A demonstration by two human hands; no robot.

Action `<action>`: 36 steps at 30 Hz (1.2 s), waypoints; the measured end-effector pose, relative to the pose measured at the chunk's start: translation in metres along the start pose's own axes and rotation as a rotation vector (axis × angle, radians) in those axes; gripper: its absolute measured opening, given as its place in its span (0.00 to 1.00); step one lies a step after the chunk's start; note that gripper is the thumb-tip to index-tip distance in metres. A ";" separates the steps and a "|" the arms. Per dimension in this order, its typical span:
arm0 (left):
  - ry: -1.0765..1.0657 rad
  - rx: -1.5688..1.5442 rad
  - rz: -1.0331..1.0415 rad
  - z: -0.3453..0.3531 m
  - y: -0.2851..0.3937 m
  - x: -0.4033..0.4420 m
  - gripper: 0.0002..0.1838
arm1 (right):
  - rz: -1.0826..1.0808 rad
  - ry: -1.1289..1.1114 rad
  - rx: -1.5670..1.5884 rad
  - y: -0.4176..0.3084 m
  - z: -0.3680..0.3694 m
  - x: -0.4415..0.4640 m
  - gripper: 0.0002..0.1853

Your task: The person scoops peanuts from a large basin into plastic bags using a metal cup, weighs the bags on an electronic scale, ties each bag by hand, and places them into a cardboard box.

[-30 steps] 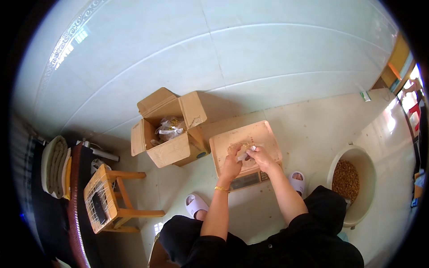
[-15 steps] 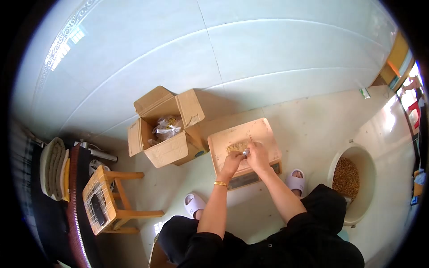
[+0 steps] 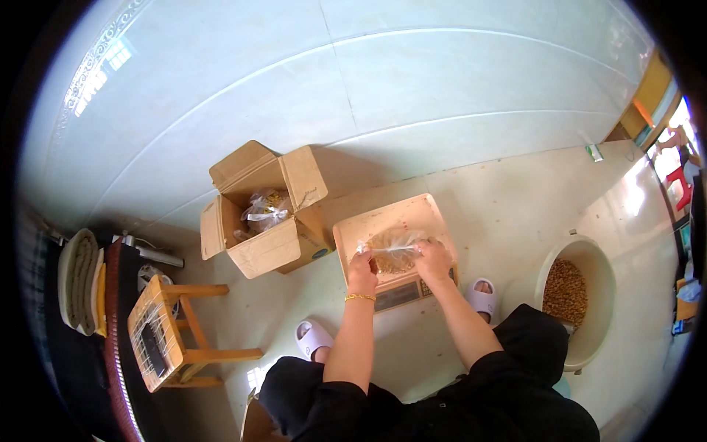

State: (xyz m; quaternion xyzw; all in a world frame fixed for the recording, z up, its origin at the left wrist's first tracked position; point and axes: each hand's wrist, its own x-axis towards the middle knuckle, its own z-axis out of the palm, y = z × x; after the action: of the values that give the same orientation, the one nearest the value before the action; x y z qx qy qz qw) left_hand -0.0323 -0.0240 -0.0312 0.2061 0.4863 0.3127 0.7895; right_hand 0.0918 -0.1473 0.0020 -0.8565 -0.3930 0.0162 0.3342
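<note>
A clear plastic bag with brownish contents (image 3: 395, 258) lies on the orange-pink tray of a scale (image 3: 350, 234). My left hand (image 3: 362, 273) is closed on the bag's left end, with a gold bracelet on that wrist. At the bag's right end, my right hand (image 3: 433, 260) grips the plastic. The plastic is stretched between the two hands. Below the tray, the scale's dark display panel (image 3: 396, 296) shows partly between my forearms.
An open cardboard box (image 3: 269, 250) holding knotted clear bags stands left of the scale. Further left is a wooden stool (image 3: 177, 331) with a dark flat object on its seat. A pale bucket (image 3: 600, 295) at the right contains brown nut-like pieces (image 3: 565, 293).
My hands, close together at the bag's neck before, have moved apart to its two sides. The bag's plastic now shows stretched out between them. The view has shifted slightly.
</note>
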 end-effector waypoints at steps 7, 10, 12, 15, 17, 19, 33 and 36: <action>0.074 -0.043 -0.075 -0.015 -0.003 0.009 0.02 | 0.233 -0.028 0.002 0.018 0.000 -0.004 0.08; -0.011 0.058 0.054 -0.006 0.006 -0.006 0.02 | 0.382 -0.086 0.384 0.030 0.011 0.007 0.12; -0.089 0.238 0.147 0.000 0.013 -0.013 0.04 | 0.503 -0.215 0.758 0.027 0.012 0.013 0.13; -0.216 0.450 0.291 0.011 0.021 -0.027 0.04 | 0.639 -0.329 1.336 -0.014 -0.011 0.015 0.14; -0.207 0.368 0.237 0.015 0.025 -0.033 0.04 | 0.697 -0.403 1.469 -0.029 -0.016 0.015 0.14; -0.197 0.285 0.187 0.008 0.025 -0.025 0.04 | 0.712 -0.348 1.506 0.001 0.017 0.013 0.14; -0.429 1.314 0.876 0.043 0.016 -0.056 0.13 | 0.063 -0.242 0.706 0.019 0.092 -0.001 0.09; -0.316 0.991 0.736 0.033 0.012 -0.044 0.17 | 0.057 -0.209 0.516 0.017 0.079 -0.005 0.07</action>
State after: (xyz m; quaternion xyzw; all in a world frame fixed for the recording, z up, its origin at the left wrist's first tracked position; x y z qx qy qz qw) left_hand -0.0208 -0.0467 0.0189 0.7441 0.3485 0.2674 0.5034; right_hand 0.0761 -0.1143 -0.0708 -0.7477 -0.3838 0.2132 0.4982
